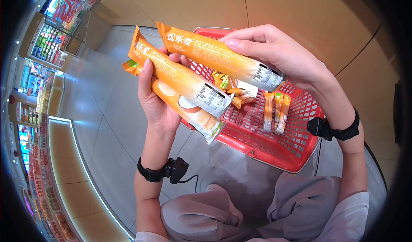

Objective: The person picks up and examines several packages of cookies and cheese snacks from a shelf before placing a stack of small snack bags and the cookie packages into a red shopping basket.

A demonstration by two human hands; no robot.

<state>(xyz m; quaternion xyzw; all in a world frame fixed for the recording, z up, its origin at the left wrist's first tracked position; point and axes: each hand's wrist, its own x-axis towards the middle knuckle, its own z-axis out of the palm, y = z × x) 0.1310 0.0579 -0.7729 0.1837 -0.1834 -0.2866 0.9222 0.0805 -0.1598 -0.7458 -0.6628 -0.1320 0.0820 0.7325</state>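
Left hand [159, 107] is closed round 2 long packets, thumb across the front and fingers behind. On top is an orange foil packet with a white barcode label [182, 75]. Under it is an orange-and-white foil packet with green ends [193, 113], approx. parallel to the first. Both slant from upper left to lower right.

Right hand [283, 55] is closed on 1 more, a second orange foil barcode packet [214, 53]. Thumb lies along its top edge, fingers are underneath, and the grip is towards the barcode end. So 3 packets are held in total, all in the air over the left side of the basket and not touching it.

Below them is 1 red plastic mesh basket [296, 156] on the grey tiled floor [107, 113], just in front of the grey-trousered knees [201, 216]. Inside, 3 slim orange stick packets [277, 111] lie side by side near the right wall. A small heap of orange, green & white packets [236, 92] lies towards the far left corner. No. in the heap can't be told, as the held packets hide most of it and also cover the basket's left rim.

There are 2 black wrist straps, each with a small black box: left wrist strap [165, 171] with a thin cable, and right wrist strap [330, 130]. Store shelves [49, 42] stand far off at the left edge, too small to read.
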